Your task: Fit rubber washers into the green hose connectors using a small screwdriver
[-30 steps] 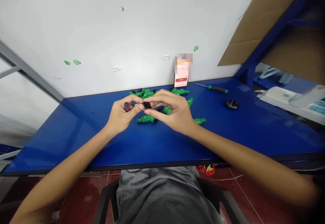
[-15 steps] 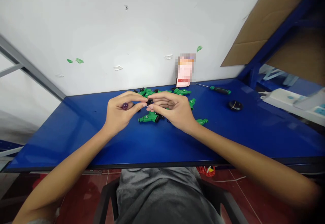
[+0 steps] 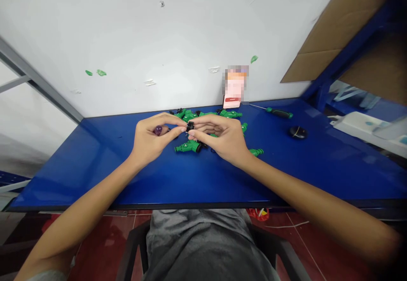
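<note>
Above the blue table, a small black plastic part (image 3: pixel 190 127) is pinched from both sides by my fingertips. My left hand (image 3: pixel 152 139) grips its left side with thumb and forefinger. A purple rounded handle end (image 3: pixel 158 130) pokes out of the same hand, its rest hidden by the fingers. On the right side of the part, the thumb and fingers of my right hand (image 3: pixel 222 134) close on it. Below and behind the hands lie several green plastic hose fittings, one (image 3: pixel 188 146) just under the fingertips and another (image 3: pixel 230 114) farther back.
A lit phone (image 3: pixel 234 88) leans on the white wall. Right of it lie a green-and-black screwdriver (image 3: pixel 280 113) and a round black object (image 3: pixel 297 132) with a band. A white power strip (image 3: pixel 365 130) sits at the right. The blue table (image 3: pixel 190 183) ends close to my lap.
Both hands keep hold of the black part, which has turned between the fingertips. The purple handle end has tilted in my left hand. The whole view has shifted slightly.
</note>
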Demonstrator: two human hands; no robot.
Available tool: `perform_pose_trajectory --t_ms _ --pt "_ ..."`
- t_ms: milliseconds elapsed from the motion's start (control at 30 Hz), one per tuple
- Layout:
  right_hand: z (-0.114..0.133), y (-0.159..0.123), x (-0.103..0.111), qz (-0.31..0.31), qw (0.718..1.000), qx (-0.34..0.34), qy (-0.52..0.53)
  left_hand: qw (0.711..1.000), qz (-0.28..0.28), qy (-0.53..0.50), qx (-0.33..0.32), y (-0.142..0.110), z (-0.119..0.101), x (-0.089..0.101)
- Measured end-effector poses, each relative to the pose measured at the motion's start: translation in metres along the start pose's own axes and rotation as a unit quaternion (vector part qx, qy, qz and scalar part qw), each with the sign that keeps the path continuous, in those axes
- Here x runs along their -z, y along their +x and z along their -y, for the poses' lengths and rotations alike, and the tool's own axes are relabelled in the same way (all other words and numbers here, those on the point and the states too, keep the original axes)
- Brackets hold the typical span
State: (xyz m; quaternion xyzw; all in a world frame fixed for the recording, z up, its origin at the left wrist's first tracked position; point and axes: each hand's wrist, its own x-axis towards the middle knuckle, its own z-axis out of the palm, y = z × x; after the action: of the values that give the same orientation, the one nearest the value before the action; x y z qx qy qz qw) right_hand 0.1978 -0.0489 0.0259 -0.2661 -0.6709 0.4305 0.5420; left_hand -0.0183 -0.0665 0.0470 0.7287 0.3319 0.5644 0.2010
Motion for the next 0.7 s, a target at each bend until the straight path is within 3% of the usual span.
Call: perform_pose_trajectory --t_ms 267,467,700 --pt "0.0003 0.0006 -0.0009 0.002 1.0 0.005 0.005 0.998 -0.001 0.015 0.065 -0.0003 -0.0035 0.0032" --pt "-0.0013 0.0011 -0.0001 0.007 1.0 0.017 -0.018 0.998 0.028 0.02 0.048 0.0001 -0.0037 0.0021" --pt "-0.0006 0.001 0.0006 0.002 0.999 0.025 -0.029 0.996 0.04 0.016 0.073 0.0011 -0.0039 0.0039"
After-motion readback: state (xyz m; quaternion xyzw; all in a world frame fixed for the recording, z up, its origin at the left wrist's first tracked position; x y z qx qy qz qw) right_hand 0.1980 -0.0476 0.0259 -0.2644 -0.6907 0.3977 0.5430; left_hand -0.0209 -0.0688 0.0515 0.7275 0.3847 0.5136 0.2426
